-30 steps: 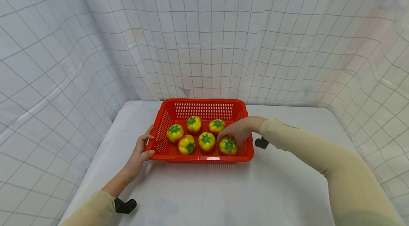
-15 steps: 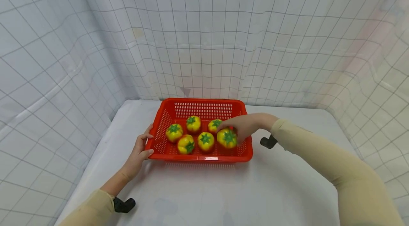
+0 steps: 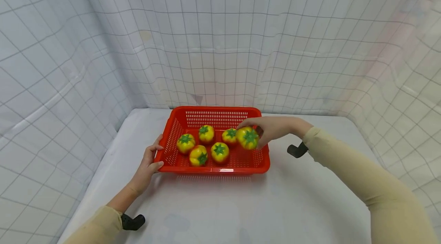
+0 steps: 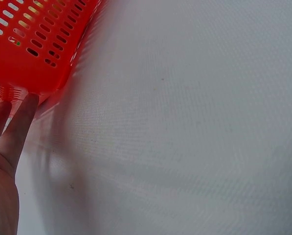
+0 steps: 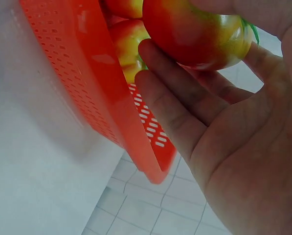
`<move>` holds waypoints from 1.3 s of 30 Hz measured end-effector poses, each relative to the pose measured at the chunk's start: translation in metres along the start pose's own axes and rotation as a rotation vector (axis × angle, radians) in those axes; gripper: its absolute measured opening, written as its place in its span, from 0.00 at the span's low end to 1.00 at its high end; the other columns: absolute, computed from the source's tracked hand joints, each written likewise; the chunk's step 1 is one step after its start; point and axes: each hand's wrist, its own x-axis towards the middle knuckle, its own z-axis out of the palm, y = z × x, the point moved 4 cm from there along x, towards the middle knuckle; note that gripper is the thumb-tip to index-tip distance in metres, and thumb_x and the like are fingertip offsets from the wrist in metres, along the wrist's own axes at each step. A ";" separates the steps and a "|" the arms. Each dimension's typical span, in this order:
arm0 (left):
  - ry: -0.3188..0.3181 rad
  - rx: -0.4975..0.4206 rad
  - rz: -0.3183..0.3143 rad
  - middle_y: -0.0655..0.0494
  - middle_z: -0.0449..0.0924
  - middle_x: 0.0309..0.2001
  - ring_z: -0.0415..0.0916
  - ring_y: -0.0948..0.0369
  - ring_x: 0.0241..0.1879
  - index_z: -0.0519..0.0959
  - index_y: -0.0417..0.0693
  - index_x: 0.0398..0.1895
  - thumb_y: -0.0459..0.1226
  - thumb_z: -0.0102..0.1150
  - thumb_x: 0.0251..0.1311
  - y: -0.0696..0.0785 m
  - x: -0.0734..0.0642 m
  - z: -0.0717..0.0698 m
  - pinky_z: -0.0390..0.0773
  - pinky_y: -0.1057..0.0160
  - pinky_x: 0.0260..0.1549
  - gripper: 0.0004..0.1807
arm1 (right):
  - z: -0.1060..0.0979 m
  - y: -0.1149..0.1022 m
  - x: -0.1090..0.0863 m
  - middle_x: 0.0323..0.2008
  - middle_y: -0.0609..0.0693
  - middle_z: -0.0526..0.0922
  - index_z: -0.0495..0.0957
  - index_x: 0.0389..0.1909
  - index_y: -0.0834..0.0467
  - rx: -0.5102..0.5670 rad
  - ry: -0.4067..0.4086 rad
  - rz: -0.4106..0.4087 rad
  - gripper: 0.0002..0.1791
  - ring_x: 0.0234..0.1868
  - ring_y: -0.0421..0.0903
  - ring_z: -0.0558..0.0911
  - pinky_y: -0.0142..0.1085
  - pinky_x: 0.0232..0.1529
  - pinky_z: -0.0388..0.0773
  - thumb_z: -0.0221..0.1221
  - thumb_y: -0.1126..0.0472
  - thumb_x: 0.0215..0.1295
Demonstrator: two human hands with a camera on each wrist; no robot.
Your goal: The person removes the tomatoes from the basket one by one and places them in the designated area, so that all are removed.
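Observation:
A red plastic basket [image 3: 210, 170] with slotted walls holds several glossy yellow-and-red tomatoes [image 3: 219, 152], each topped by a green star-shaped calyx. My left hand [image 3: 146, 169] grips the basket's left end, thumb at the front corner and fingers along the side rim; in the left wrist view, fingers [image 4: 19, 122] reach the basket's underside. Over the right part of the basket, my right hand [image 3: 275, 127] holds one tomato [image 3: 247, 138] between thumb and curled fingers, raised off the basket floor. The right wrist view shows this tomato [image 5: 194, 36] close up, partly covered by the thumb.
The basket stands on a white-covered table [image 3: 220, 209], towards its back edge. White grid-patterned curtains [image 3: 220, 45] enclose the back and both sides. Black devices [image 3: 133, 222] are strapped at both wrists.
My right hand has lifted the front-right tomato from the basket floor, moving it up and slightly back. The left hand keeps its grip on the basket, and the other tomatoes stay put.

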 end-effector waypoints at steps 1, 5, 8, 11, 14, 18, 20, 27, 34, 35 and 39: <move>0.001 -0.003 0.000 0.53 0.34 0.84 0.31 0.48 0.80 0.55 0.45 0.59 0.30 0.44 0.70 0.000 0.000 0.000 0.70 0.73 0.59 0.18 | -0.002 0.001 -0.003 0.63 0.45 0.70 0.66 0.73 0.36 0.008 0.009 0.001 0.42 0.56 0.52 0.75 0.42 0.51 0.80 0.68 0.64 0.59; 0.002 -0.002 -0.016 0.54 0.34 0.84 0.32 0.47 0.80 0.56 0.48 0.60 0.31 0.44 0.69 0.001 -0.001 0.001 0.73 0.72 0.57 0.19 | -0.009 0.006 -0.015 0.64 0.47 0.70 0.65 0.73 0.35 0.072 0.035 0.015 0.42 0.57 0.53 0.77 0.42 0.52 0.81 0.68 0.64 0.60; 0.002 0.003 -0.028 0.55 0.34 0.84 0.32 0.45 0.80 0.56 0.49 0.60 0.30 0.43 0.68 0.001 -0.001 0.001 0.74 0.71 0.56 0.20 | -0.013 0.012 -0.022 0.64 0.47 0.70 0.65 0.73 0.36 0.108 0.053 0.013 0.42 0.58 0.53 0.78 0.43 0.52 0.82 0.69 0.62 0.60; 0.004 0.008 -0.033 0.56 0.34 0.84 0.32 0.45 0.80 0.55 0.50 0.60 0.29 0.43 0.68 0.001 0.000 0.000 0.74 0.70 0.57 0.20 | -0.015 0.017 -0.027 0.64 0.44 0.71 0.66 0.72 0.35 0.120 0.072 0.006 0.41 0.58 0.53 0.78 0.43 0.52 0.82 0.71 0.60 0.60; 0.004 0.017 -0.037 0.56 0.34 0.84 0.32 0.44 0.80 0.55 0.50 0.60 0.29 0.43 0.67 0.001 0.000 0.000 0.74 0.69 0.56 0.21 | -0.017 0.021 -0.034 0.65 0.43 0.71 0.66 0.71 0.34 0.140 0.090 0.000 0.40 0.59 0.53 0.77 0.44 0.53 0.82 0.71 0.60 0.60; 0.006 0.022 -0.040 0.57 0.34 0.84 0.32 0.44 0.80 0.55 0.50 0.60 0.29 0.44 0.67 0.001 0.000 0.001 0.75 0.69 0.56 0.21 | -0.020 0.026 -0.043 0.66 0.44 0.70 0.66 0.72 0.37 0.170 0.116 -0.005 0.40 0.60 0.54 0.76 0.45 0.53 0.81 0.70 0.61 0.60; 0.008 0.023 -0.042 0.57 0.34 0.84 0.33 0.44 0.80 0.55 0.49 0.60 0.29 0.44 0.67 0.001 0.000 0.001 0.75 0.69 0.56 0.21 | -0.021 0.029 -0.047 0.66 0.44 0.69 0.66 0.72 0.37 0.174 0.131 -0.001 0.41 0.60 0.55 0.76 0.45 0.53 0.81 0.70 0.61 0.60; 0.019 0.033 -0.053 0.56 0.34 0.84 0.32 0.42 0.80 0.55 0.48 0.61 0.31 0.45 0.68 0.002 0.000 0.000 0.75 0.69 0.55 0.21 | -0.024 0.042 -0.059 0.66 0.45 0.70 0.65 0.73 0.40 0.214 0.164 0.020 0.41 0.62 0.56 0.73 0.47 0.53 0.81 0.70 0.60 0.60; 0.020 0.044 -0.061 0.56 0.34 0.84 0.32 0.42 0.80 0.55 0.46 0.62 0.30 0.44 0.68 0.002 0.000 0.001 0.75 0.70 0.55 0.21 | -0.025 0.052 -0.071 0.65 0.48 0.71 0.64 0.74 0.41 0.245 0.187 0.041 0.41 0.59 0.57 0.76 0.48 0.53 0.80 0.69 0.61 0.61; 0.021 0.044 -0.062 0.56 0.34 0.84 0.32 0.43 0.80 0.54 0.46 0.62 0.30 0.43 0.68 0.002 0.000 0.001 0.75 0.70 0.55 0.21 | -0.025 0.053 -0.072 0.65 0.48 0.71 0.64 0.74 0.41 0.251 0.192 0.044 0.42 0.59 0.57 0.76 0.48 0.53 0.80 0.69 0.60 0.60; 0.016 0.044 -0.052 0.56 0.34 0.84 0.32 0.43 0.80 0.55 0.46 0.62 0.29 0.43 0.68 0.001 0.000 0.000 0.74 0.71 0.56 0.21 | -0.025 0.059 -0.076 0.65 0.48 0.71 0.64 0.74 0.40 0.253 0.203 0.057 0.42 0.58 0.58 0.77 0.48 0.53 0.80 0.70 0.60 0.60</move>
